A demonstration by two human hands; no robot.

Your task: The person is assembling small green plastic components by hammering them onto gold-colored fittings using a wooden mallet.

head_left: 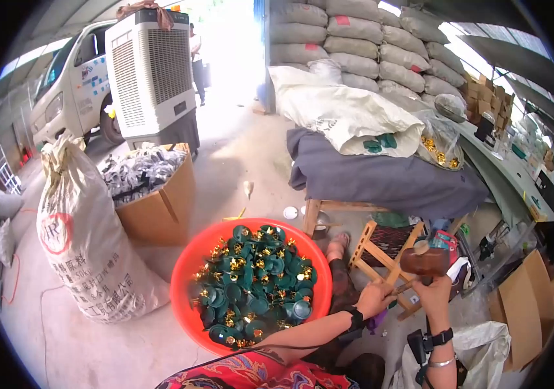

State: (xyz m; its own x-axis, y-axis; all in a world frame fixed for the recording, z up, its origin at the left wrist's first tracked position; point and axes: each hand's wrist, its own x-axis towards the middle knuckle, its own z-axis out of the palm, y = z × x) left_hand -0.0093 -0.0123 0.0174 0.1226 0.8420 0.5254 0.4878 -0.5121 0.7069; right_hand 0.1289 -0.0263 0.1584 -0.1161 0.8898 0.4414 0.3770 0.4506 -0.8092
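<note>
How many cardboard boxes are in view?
2 clear ones: an open cardboard box of grey parts, beside the tall white sack at left; a flattened-looking box at lower right, near the right hand. More cartons stacked at upper right, too small to count.

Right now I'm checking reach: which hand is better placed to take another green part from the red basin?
Left, probably. The left hand sits right beside the red basin of green parts. The right hand is farther off and already grips a wooden mallet.

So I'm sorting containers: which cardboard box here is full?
The open cardboard box beside the tall white sack, heaped with grey parts; the right-hand box looks folded flat.
</note>
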